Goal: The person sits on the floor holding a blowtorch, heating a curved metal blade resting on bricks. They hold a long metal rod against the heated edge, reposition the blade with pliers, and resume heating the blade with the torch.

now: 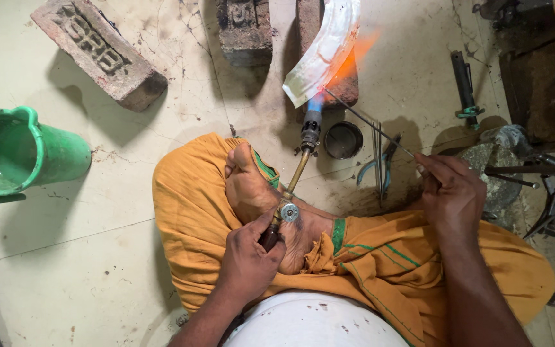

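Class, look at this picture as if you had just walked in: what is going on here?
A person sits cross-legged on the floor in orange cloth. The left hand grips a brass gas torch whose flame plays on a curved strip of shiny metal leaning on a brick. The right hand holds a thin rod, its tip at the heated spot. A green jug, a small round tin and pliers lie nearby.

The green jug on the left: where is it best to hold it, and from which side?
Grip the green jug around its plain tapered body, coming from its right side. It appears to hold water, its spout points up-frame, and that side is bare floor, so a level grip there seems safest.
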Demonstrator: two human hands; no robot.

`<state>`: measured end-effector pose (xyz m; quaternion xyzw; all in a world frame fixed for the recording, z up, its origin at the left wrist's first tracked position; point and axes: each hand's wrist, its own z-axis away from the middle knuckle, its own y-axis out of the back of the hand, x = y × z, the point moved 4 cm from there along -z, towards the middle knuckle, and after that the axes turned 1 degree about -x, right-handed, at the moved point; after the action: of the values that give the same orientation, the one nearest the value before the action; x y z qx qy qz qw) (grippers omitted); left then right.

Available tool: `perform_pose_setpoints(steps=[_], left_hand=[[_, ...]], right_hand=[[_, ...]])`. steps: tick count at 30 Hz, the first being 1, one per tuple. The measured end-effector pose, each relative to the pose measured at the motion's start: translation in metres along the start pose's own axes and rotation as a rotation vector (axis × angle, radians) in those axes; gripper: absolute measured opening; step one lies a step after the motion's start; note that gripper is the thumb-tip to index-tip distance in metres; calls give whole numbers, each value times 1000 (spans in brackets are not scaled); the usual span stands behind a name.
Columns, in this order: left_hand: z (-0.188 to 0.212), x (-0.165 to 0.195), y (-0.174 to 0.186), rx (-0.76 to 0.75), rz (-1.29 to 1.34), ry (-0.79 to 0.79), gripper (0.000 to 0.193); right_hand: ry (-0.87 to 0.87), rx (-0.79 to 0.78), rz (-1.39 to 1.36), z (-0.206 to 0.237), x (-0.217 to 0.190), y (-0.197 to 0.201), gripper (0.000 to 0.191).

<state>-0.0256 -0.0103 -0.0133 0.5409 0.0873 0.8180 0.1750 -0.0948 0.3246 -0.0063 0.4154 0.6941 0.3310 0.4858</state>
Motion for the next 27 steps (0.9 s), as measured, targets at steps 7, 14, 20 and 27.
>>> perform_pose_setpoints(steps=[7,14,20,27], left_hand=[[-2,1,0,2,-4,-11,50],[-1,5,1,7,-1,-45,51],[-1,2,0,5,-34,-10,51],[-2,1,0,6,-26,-20,51]], right_hand=[[-5,0,11,-1,-1,0,32],[-2,8,6,-2,-1,1,33],[-35,-13,-6,-1,-1,1,34],[-69,-22,-19,-2,-2,3,34]])
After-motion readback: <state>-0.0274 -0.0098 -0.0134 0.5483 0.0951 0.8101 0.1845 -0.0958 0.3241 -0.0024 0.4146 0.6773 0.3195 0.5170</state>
